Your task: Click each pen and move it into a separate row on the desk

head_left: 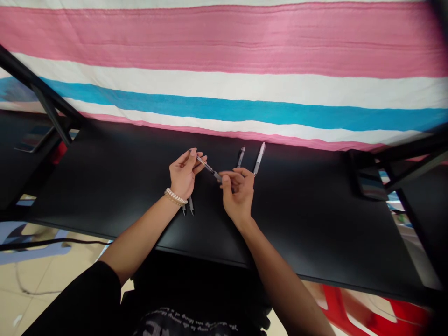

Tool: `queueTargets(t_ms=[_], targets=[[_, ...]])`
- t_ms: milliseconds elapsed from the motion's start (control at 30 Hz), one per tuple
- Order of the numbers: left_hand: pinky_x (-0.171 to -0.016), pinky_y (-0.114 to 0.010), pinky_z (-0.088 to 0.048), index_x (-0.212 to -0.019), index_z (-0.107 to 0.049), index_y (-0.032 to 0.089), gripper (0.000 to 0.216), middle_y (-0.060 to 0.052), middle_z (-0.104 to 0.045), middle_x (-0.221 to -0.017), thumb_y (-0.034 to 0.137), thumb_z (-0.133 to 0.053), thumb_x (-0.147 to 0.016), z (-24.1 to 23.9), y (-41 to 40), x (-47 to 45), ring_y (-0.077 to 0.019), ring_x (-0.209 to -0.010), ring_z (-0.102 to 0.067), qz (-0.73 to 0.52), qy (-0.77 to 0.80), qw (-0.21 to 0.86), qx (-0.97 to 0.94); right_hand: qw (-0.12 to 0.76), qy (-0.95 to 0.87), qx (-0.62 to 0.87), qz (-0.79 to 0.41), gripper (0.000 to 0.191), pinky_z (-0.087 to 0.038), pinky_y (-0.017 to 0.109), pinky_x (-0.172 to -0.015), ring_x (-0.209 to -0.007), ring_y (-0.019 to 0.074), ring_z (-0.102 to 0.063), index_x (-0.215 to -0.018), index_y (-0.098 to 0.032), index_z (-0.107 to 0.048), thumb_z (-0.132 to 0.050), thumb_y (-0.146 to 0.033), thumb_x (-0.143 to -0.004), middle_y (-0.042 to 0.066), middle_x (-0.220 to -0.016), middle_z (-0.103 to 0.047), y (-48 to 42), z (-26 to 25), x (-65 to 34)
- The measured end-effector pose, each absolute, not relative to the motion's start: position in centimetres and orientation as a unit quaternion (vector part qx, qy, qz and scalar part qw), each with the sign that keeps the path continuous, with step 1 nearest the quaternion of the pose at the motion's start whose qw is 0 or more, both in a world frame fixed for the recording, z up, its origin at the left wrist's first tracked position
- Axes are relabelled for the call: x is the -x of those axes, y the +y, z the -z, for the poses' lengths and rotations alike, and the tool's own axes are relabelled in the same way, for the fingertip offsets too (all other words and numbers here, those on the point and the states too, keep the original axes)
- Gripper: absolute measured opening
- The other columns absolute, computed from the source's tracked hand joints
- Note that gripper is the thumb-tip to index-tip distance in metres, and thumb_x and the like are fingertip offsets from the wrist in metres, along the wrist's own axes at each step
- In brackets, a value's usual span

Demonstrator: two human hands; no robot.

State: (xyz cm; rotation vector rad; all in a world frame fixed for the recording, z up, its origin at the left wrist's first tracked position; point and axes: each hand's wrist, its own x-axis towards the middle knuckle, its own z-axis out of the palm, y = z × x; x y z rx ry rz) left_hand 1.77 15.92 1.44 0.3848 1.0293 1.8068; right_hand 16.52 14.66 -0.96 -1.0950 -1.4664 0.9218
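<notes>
Between my two hands, a slim pen [209, 168] with a clear barrel is held at a slant above the black table [297, 219]. My left hand [183, 175] pinches its upper left end. At the lower right end, the thumb and fingers of my right hand [239, 193] close on it. Beyond my right hand lie a dark pen [241, 157] and a white and grey pen [260, 157], whose near ends are close to or behind that hand. Two grey pen ends with dark tips, one of them a grey pen [191, 206], stick out from under my left wrist.
A striped pink, white and blue cloth [224, 60] hangs along the table's back edge. A black phone-like device [366, 175] rests at the right, beside a black metal frame [413, 158]. Red plastic stools [350, 310] stand below the front right edge.
</notes>
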Motion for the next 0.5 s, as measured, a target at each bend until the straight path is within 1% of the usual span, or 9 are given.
queueTargets(t_ms=[33, 67, 133, 167, 267, 300, 400, 500], targets=[[-0.086, -0.033, -0.057, -0.092, -0.074, 0.016, 0.034, -0.005, -0.075, -0.087, 0.038, -0.087, -0.068, -1.45, 15.94, -1.75, -0.0166, -0.082, -0.074, -0.746, 0.424, 0.49, -0.157, 0.525, -0.618, 0.449, -0.375, 0.031, -0.059, 0.03, -0.066, -0.075, 0.0159, -0.07, -0.112, -0.025, -0.047, -0.066, -0.035, -0.089, 0.003, -0.093, -0.071, 14.62, 0.97, -16.52], [-0.086, -0.033, -0.057, -0.092, -0.074, 0.016, 0.034, -0.005, -0.075, -0.087, 0.037, -0.087, -0.068, -1.47, 15.95, -1.74, -0.0164, -0.081, -0.074, -0.746, 0.423, 0.489, -0.156, 0.522, -0.627, 0.444, -0.372, 0.03, -0.059, 0.03, -0.066, -0.072, 0.0152, -0.07, -0.111, -0.025, -0.049, -0.067, -0.033, -0.088, 0.002, -0.091, -0.07, 14.58, 0.97, -16.52], [-0.085, -0.033, -0.057, -0.092, -0.074, 0.016, 0.033, -0.005, -0.075, -0.087, 0.036, -0.087, -0.069, -1.5, 15.96, -1.74, -0.0164, -0.081, -0.074, -0.747, 0.42, 0.492, -0.155, 0.506, -0.631, 0.442, -0.387, 0.023, -0.057, 0.028, -0.059, -0.06, 0.0128, -0.066, -0.108, -0.025, -0.049, -0.063, -0.033, -0.091, -0.001, -0.081, -0.069, 14.49, 0.98, -16.51], [-0.084, -0.033, -0.058, -0.092, -0.074, 0.016, 0.033, -0.005, -0.075, -0.087, 0.036, -0.087, -0.069, -1.5, 15.94, -1.77, -0.0164, -0.081, -0.074, -0.748, 0.417, 0.493, -0.155, 0.506, -0.626, 0.444, -0.393, 0.022, -0.056, 0.028, -0.057, -0.058, 0.0125, -0.066, -0.109, -0.025, -0.048, -0.061, -0.033, -0.092, -0.002, -0.08, -0.069, 14.45, 0.98, -16.5], [-0.082, -0.032, -0.058, -0.091, -0.074, 0.015, 0.032, -0.004, -0.075, -0.086, 0.035, -0.087, -0.069, -1.47, 15.87, -1.87, -0.0163, -0.08, -0.074, -0.753, 0.407, 0.495, -0.153, 0.528, -0.623, 0.443, -0.37, 0.029, -0.059, 0.03, -0.065, -0.072, 0.0145, -0.07, -0.11, -0.025, -0.05, -0.067, -0.033, -0.089, 0.002, -0.092, -0.069, 14.35, 0.92, -16.43], [-0.081, -0.032, -0.058, -0.091, -0.074, 0.015, 0.032, -0.004, -0.074, -0.085, 0.035, -0.087, -0.069, -1.45, 15.84, -1.9, -0.0162, -0.079, -0.074, -0.754, 0.405, 0.495, -0.151, 0.529, -0.625, 0.444, -0.365, 0.028, -0.059, 0.029, -0.065, -0.071, 0.0142, -0.07, -0.108, -0.024, -0.051, -0.068, -0.032, -0.088, 0.001, -0.09, -0.069, 14.33, 0.86, -16.4], [-0.08, -0.031, -0.058, -0.092, -0.074, 0.015, 0.032, -0.004, -0.075, -0.087, 0.034, -0.087, -0.069, -1.49, 15.75, -1.97, -0.0163, -0.081, -0.074, -0.743, 0.401, 0.513, -0.157, 0.515, -0.605, 0.455, -0.402, 0.017, -0.051, 0.022, -0.048, -0.053, 0.0107, -0.064, -0.099, -0.024, -0.052, -0.064, -0.032, -0.091, -0.004, -0.071, -0.064, 14.26, 0.54, -16.28], [-0.081, -0.03, -0.059, -0.093, -0.074, 0.016, 0.031, -0.004, -0.075, -0.087, 0.035, -0.086, -0.071, -1.69, 15.65, -1.99, -0.0163, -0.082, -0.074, -0.728, 0.4, 0.53, -0.17, 0.517, -0.554, 0.448, -0.473, 0.021, -0.046, 0.019, -0.038, -0.045, 0.0095, -0.06, -0.096, -0.023, -0.049, -0.065, -0.037, -0.09, -0.005, -0.069, -0.065, 14.32, 0.16, -16.22]])
